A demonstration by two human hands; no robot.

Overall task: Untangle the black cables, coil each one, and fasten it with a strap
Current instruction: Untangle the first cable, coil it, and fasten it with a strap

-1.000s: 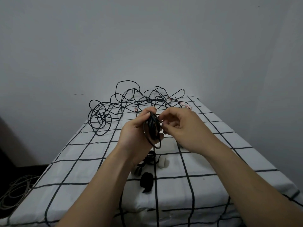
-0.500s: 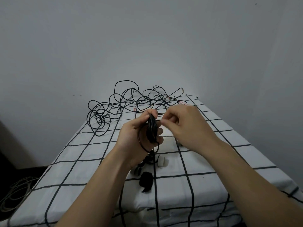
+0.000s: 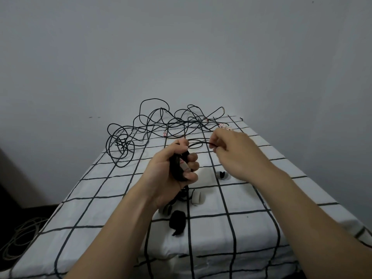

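My left hand is closed around a small coil of black cable above the middle of the table. From the coil a short free length of cable runs right to my right hand, which pinches its end between thumb and fingers. A big tangle of black cables lies at the table's far end. Strap rolls lie below my hands: a white one, a white one with a black core, another part hidden under my left wrist, and a black strap bundle.
The table wears a white cloth with a black grid and stands against a grey wall. Its right edge and left edge drop away. Pale cable loops lie on the dark floor at lower left.
My right hand has moved right and away from the coil, drawing a short length of cable out between the hands. My left hand has tightened its fist around the coil.
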